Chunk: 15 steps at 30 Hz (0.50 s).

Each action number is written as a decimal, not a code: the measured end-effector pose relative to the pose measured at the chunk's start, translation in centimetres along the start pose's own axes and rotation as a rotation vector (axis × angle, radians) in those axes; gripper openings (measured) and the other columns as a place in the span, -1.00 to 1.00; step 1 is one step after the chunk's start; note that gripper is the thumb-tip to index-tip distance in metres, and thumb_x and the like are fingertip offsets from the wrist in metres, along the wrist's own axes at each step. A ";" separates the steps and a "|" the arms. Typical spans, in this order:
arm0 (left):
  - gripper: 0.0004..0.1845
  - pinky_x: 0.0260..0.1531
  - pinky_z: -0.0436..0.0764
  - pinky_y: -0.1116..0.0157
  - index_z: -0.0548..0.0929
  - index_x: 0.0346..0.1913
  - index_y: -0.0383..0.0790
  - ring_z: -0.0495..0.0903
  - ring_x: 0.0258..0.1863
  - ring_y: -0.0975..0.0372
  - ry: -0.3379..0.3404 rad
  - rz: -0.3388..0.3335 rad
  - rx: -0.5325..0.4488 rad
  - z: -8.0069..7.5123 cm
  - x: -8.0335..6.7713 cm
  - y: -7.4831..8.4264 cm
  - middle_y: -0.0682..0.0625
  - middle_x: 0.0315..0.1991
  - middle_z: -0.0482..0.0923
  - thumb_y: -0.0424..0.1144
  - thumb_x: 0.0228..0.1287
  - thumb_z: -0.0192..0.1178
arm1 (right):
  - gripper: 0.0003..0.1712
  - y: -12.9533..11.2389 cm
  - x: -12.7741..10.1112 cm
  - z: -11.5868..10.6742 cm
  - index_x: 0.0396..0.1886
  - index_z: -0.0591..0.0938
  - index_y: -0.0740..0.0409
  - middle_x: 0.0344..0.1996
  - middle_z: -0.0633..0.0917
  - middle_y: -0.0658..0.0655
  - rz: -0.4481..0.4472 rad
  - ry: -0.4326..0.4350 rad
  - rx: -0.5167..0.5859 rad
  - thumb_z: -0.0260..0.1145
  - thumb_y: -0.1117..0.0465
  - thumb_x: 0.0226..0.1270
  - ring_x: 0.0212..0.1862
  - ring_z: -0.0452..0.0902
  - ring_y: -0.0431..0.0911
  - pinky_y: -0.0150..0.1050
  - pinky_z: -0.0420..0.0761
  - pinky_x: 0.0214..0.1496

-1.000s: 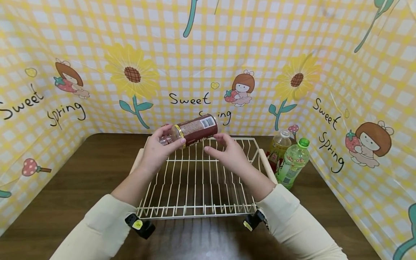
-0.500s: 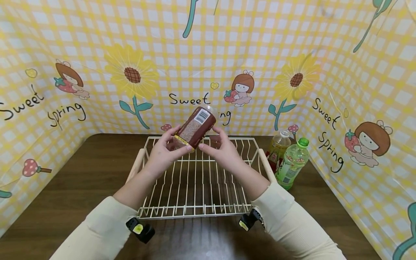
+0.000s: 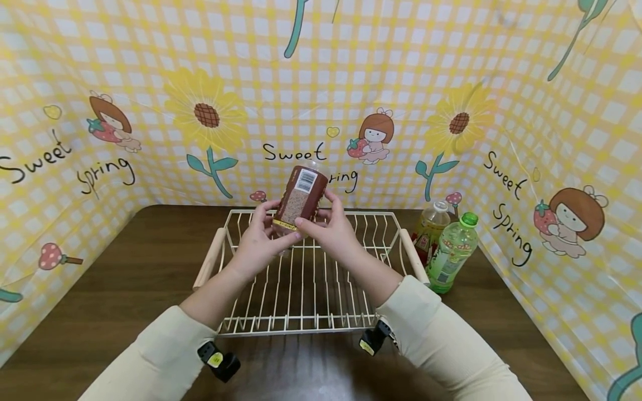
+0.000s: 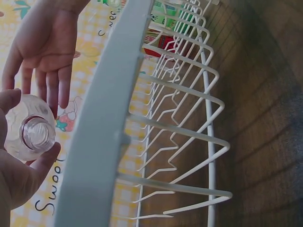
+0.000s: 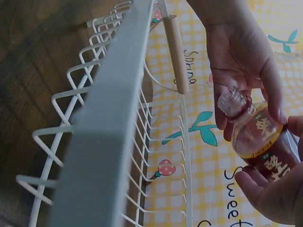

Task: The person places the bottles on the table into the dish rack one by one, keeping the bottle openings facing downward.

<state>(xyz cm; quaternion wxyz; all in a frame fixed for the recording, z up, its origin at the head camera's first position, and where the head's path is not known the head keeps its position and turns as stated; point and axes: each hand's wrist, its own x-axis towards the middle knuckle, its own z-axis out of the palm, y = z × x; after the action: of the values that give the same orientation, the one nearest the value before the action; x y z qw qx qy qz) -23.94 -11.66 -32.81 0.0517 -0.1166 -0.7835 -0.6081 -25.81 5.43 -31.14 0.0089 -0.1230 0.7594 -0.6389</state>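
Observation:
A brown-labelled drink bottle is held nearly upright, base up and neck down, above the back of a white wire rack. My left hand grips its lower neck end from the left, and my right hand grips its body from the right, thumb on the label. In the left wrist view the clear neck of the bottle sits between my left thumb and fingers. The right wrist view shows the bottle with my right hand curled round its labelled body.
The rack has wooden handles at both sides and stands on a dark wood table. A green bottle and a yellow-brown bottle stand just right of the rack. A yellow checked backdrop closes in three sides.
The bottle has turned from lying sideways to nearly upright with its base up. My right hand has moved in from below and taken hold of it.

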 end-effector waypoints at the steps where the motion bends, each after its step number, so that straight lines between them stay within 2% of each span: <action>1: -0.17 -0.26 0.62 0.32 0.07 0.44 -0.08 0.55 0.03 -0.01 0.011 0.002 0.009 0.0 0.0 0.0 -0.24 0.11 0.31 -0.30 0.22 0.35 | 0.04 0.0 0.1 0.3 0.55 -0.02 -0.01 0.19 0.55 0.31 0.004 0.011 -0.008 0.41 0.12 0.23 0.18 0.56 0.14 -0.04 0.61 0.12; 7: -0.15 -0.34 0.64 0.29 0.08 0.42 -0.09 0.56 0.05 -0.05 0.055 -0.010 0.049 -0.3 -0.3 0.0 -0.24 0.08 0.32 -0.25 0.19 0.38 | 0.10 -0.3 0.7 1.8 0.54 -0.03 -0.06 0.20 0.50 0.30 0.038 0.042 0.039 0.47 0.10 0.17 0.14 0.55 0.14 -0.11 0.66 -0.01; 11: -0.14 -0.29 0.62 0.32 0.07 0.44 -0.12 0.54 0.11 -0.08 0.074 -0.002 0.084 -0.9 -0.5 0.1 -0.26 0.11 0.33 -0.23 0.19 0.38 | 0.12 -0.5 1.2 2.7 0.54 -0.04 -0.05 0.21 0.46 0.32 0.061 0.031 0.095 0.48 0.13 0.15 0.12 0.55 0.14 -0.13 0.70 -0.06; 15: -0.10 -0.16 0.63 0.23 -0.02 0.51 -0.10 0.50 0.17 -0.11 0.038 0.005 0.108 -2.1 -0.6 -0.1 -0.32 0.16 0.35 -0.20 0.26 0.32 | 0.11 -0.7 1.9 3.2 0.55 -0.06 -0.06 0.20 0.47 0.32 0.093 0.009 0.110 0.46 0.13 0.18 0.08 0.57 0.15 -0.12 0.70 -0.09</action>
<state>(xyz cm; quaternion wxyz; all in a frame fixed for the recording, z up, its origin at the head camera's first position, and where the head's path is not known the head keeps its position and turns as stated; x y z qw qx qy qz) -23.48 -13.83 -32.50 0.0742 -0.1038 -0.8138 -0.5670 -26.95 1.81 -30.75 0.0419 -0.0839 0.7280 -0.6791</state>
